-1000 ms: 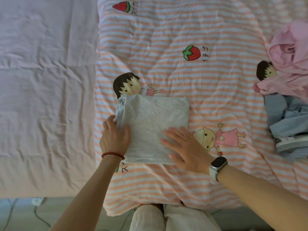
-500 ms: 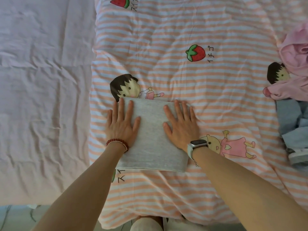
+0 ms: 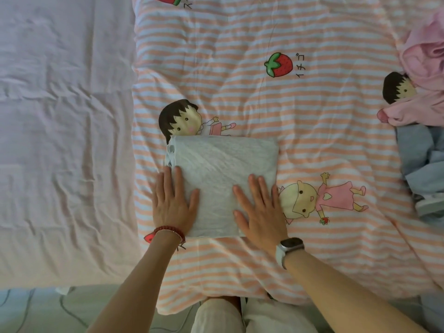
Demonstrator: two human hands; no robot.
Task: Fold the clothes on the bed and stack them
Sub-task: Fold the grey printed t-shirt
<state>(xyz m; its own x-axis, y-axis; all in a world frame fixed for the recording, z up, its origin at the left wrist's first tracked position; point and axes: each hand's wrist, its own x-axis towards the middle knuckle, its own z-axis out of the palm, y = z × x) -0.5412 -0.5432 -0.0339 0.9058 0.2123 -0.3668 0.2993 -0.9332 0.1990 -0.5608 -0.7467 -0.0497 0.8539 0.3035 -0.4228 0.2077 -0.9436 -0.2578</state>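
A light grey garment (image 3: 223, 164) lies folded into a neat rectangle on the striped cartoon quilt (image 3: 264, 97). My left hand (image 3: 174, 203) presses flat on its near left corner, fingers spread, a red bead bracelet on the wrist. Over its near right edge my right hand (image 3: 260, 210) lies flat with fingers apart, a watch on that wrist. Neither hand grips the cloth. At the right edge of the bed sits a heap of unfolded clothes: a pink garment (image 3: 425, 68) on top of a blue garment (image 3: 422, 162).
A plain pale lilac sheet (image 3: 64, 140) covers the left half of the bed. The bed's near edge runs along the bottom, with the floor (image 3: 36, 311) and my white-trousered legs (image 3: 240, 316) below it.
Both hands have slid toward me along the folded grey garment, from its far half to its near edge, smoothing it flat. The garment has stayed in place.
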